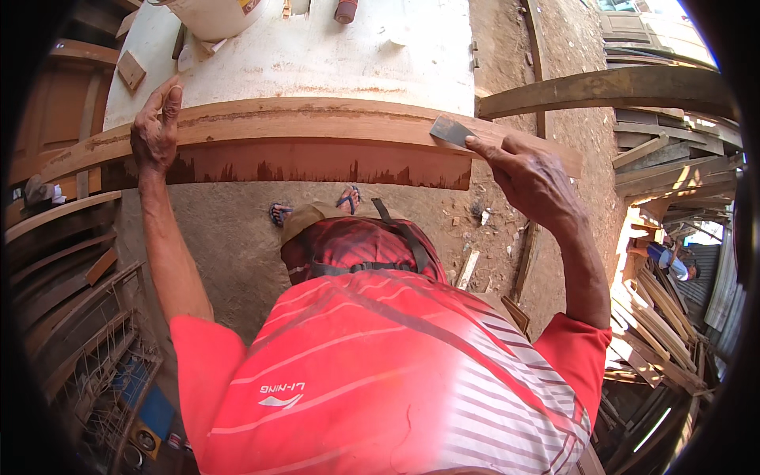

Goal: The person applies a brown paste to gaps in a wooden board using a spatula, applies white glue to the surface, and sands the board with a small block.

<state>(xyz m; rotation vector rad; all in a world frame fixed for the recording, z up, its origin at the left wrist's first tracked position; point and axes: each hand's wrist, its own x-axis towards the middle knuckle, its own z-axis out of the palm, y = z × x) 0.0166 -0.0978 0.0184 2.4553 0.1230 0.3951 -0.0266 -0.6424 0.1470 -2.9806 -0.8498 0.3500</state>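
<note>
A long wooden board point(317, 115) crosses the far side of the view, with uneven brown filler-like patches along it. My left hand point(154, 134) grips the board near its left part, fingers reaching past the far edge. My right hand point(534, 178) is closed on a putty knife point(451, 131). Its flat metal blade lies against the board's right part, and its handle is mostly hidden in my fingers. Beneath the board, a reddish-brown panel point(317, 161) with a dark, jagged stain faces me.
Behind the board is a white tabletop point(317, 67) bearing a pale bucket point(212, 17), a dark red cylindrical object point(346, 11) and a small wood block point(131, 70). A dark curved beam point(609, 85) extends right. Stacked lumber point(665, 324) and a distant person point(671, 260) are at right.
</note>
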